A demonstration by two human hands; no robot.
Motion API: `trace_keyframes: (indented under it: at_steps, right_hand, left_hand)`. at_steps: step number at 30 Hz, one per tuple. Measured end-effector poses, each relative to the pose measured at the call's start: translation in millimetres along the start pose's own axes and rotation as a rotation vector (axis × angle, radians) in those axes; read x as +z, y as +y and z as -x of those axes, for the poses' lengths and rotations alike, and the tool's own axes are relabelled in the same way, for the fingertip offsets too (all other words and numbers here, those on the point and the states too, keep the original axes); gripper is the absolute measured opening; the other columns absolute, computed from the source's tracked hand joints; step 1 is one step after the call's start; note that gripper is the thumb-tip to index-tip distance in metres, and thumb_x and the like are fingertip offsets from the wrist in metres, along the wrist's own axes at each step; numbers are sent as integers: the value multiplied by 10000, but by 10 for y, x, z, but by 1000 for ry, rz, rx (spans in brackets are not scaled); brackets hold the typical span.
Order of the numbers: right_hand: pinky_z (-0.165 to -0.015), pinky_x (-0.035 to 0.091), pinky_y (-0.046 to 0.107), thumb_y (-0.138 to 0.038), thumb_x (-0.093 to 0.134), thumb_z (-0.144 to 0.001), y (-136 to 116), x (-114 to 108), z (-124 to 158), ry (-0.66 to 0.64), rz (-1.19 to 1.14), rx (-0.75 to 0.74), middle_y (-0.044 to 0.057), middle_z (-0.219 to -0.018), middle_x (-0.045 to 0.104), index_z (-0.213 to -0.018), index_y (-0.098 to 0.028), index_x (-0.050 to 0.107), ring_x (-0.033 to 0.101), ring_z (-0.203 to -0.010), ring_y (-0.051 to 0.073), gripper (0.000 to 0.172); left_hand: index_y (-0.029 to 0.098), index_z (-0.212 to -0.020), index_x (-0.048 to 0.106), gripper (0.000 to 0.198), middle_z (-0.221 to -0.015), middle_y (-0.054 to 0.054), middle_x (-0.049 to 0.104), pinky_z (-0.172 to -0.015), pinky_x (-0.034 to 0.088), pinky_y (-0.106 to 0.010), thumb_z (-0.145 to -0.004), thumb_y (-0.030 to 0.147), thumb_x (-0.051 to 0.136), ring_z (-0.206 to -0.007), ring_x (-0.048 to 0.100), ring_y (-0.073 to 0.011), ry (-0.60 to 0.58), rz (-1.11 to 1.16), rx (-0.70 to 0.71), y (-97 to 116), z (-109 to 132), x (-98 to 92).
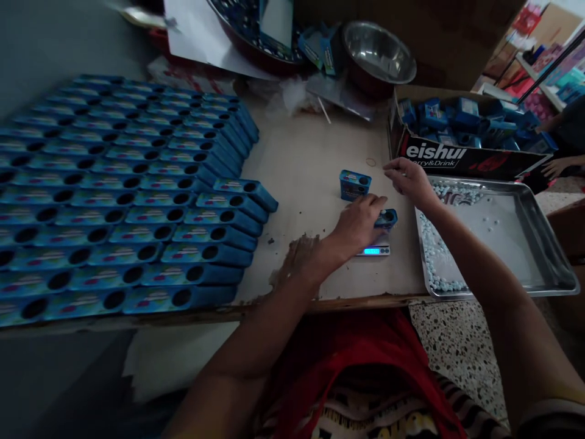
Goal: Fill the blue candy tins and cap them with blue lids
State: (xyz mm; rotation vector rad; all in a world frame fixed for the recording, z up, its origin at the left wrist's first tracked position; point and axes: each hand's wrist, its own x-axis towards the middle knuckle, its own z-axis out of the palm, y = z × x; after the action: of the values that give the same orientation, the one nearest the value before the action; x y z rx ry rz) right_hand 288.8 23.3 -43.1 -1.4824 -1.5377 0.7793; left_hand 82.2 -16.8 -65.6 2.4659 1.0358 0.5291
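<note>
My left hand is closed around the near end of a small blue box, which is over the digital scale with its lit blue display. Part of that box is hidden under the fingers. Just beyond the hand, a second blue box stands upright on the table, its dark round hole facing up. My right hand is raised to the right of the boxes, fingertips drawn together; whatever they pinch is too small to make out. Beneath the right forearm lies a metal tray holding small pale blue and white balls.
Many blue boxes with dark holes stand in tight rows on the left. A carton full of blue boxes sits behind the tray. At the back are a metal bowl and a dark basin. Another person's hand shows far right.
</note>
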Motion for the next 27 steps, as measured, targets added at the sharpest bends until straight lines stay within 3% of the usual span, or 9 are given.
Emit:
trace_keyframes:
  at_steps: [5,9,14,17,19,21,23,27]
  right_hand:
    - [-504,305,237,-387,728,-959,-38,100,-69,-52,-89,-19,-89,-551,425,-876,-239,594,402,-499,103,216]
    - [-499,295,238,-398,720,-973,-5,24,71,-22,-23,-24,-79,-563,432,-856,-228,607,403,-517,108,236]
    - [-571,380,252,-334,658,-991,68,12,179,-65,94,-42,-67,-597,510,-1006,-179,725,459,-538,118,169]
    - [-661,437,269,-321,621,-1008,40,29,110,-96,252,-91,-23,-681,628,-1129,-155,767,556,-622,143,252]
    - [-747,464,281,-308,621,-1016,-19,45,11,-124,405,-151,37,-865,750,-1169,-160,784,649,-769,172,268]
    - [-824,473,291,-288,630,-1025,-107,85,-98,-213,583,-190,75,-1054,806,-1209,-183,797,709,-930,204,270]
    - [-868,477,306,-291,621,-1049,-209,164,-180,-328,784,-181,93,-1145,819,-1260,-213,801,737,-1046,243,289]
    - [-807,490,344,-333,557,-1100,-349,395,-183,-465,1137,-97,177,-1175,820,-1276,-190,793,770,-1081,328,327]
  left_hand:
    - [201,-1280,753,478,-1260,-96,773,-1071,616,-419,-835,205,927,-1188,756,-285,153,245,59,-200,103,116]
    - [225,-1345,752,417,-1388,-107,752,-1157,593,-459,-939,250,842,-1274,740,-275,278,273,131,-295,219,288]
    - [219,-1464,705,421,-1596,-174,616,-1221,549,-515,-1044,251,689,-1433,647,-327,244,77,243,-284,255,334]
    - [202,-1498,680,453,-1503,-189,667,-1176,571,-532,-1046,201,651,-1352,679,-342,187,-27,261,-192,237,308]
    - [219,-1560,624,529,-1363,-156,722,-1100,612,-498,-1034,167,649,-1253,709,-320,137,-48,229,-114,227,260]
    - [241,-1584,592,589,-1261,-116,738,-1027,633,-447,-1009,133,662,-1188,715,-300,106,-66,155,-76,213,140]
    - [250,-1546,619,580,-1270,-103,732,-1021,621,-429,-986,110,679,-1194,700,-295,131,-115,55,-136,178,-97]
    - [201,-1418,685,469,-1349,-123,703,-1132,541,-465,-956,146,747,-1278,644,-312,265,-248,-116,-635,20,-901]
